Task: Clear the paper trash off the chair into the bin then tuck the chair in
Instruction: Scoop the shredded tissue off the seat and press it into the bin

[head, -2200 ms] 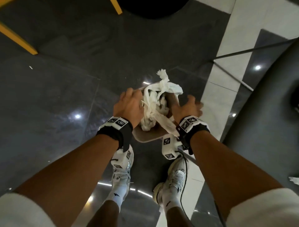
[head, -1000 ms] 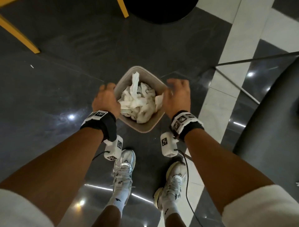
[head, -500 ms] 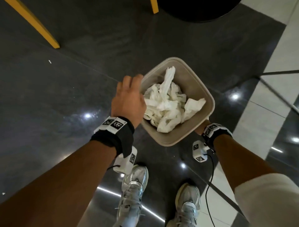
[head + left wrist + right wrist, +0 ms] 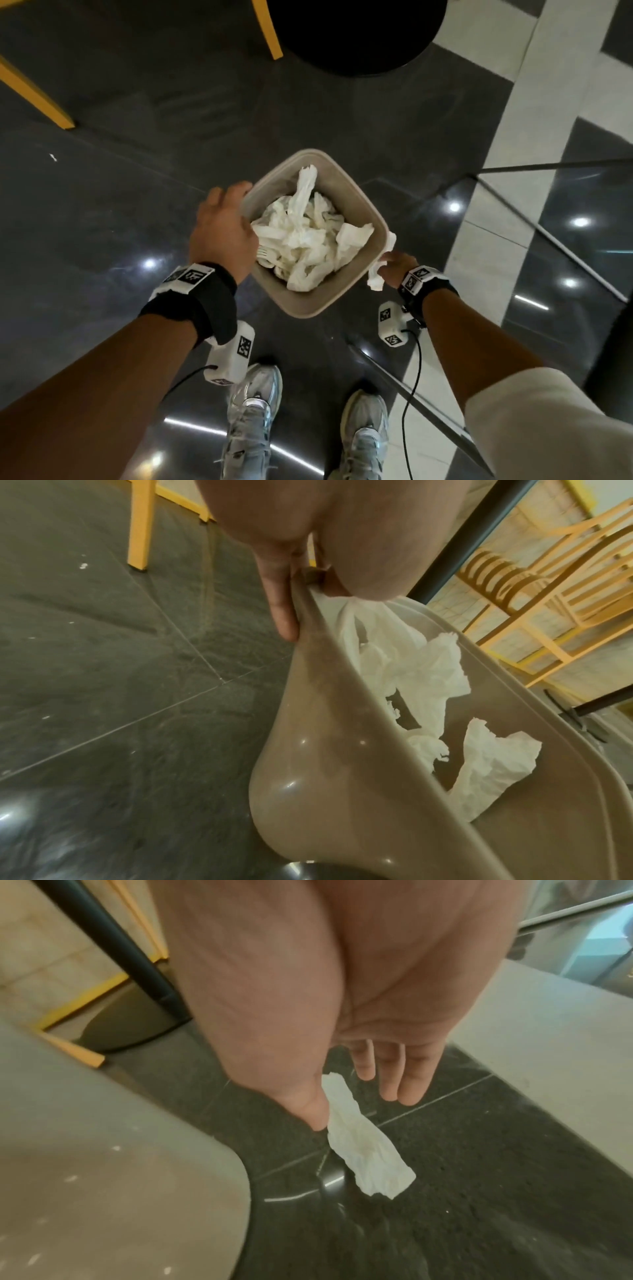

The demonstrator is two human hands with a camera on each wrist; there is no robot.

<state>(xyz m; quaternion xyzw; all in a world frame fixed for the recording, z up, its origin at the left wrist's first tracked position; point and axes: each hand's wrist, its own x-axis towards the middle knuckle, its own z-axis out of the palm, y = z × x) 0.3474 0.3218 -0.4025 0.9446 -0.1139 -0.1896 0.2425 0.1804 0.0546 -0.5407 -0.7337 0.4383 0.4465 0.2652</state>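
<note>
Crumpled white paper (image 4: 301,236) in smooth glossy plastic bin (image 4: 305,305); polished stone floor (image 4: 102,212).

Looks like a cafe or food court: polished tile floor (image 4: 102,222), yellow chairs (image 4: 534,593), round table base (image 4: 352,34), napkins in bin (image 4: 359,274).

We see a glossy dark stone floor (image 4: 113,212) with thin grout lines and bright reflected lights, crossed at the right by a pale tile band (image 4: 524,137). On it stands a beige bin (image 4: 308,305) at the middle. Near us, two pale sneakers (image 4: 253,411) are planted on the dark tiles. At the far side sit a round black table base (image 4: 356,34) and yellow chair legs (image 4: 37,99), with a white speck (image 4: 53,157) at far left.
</note>
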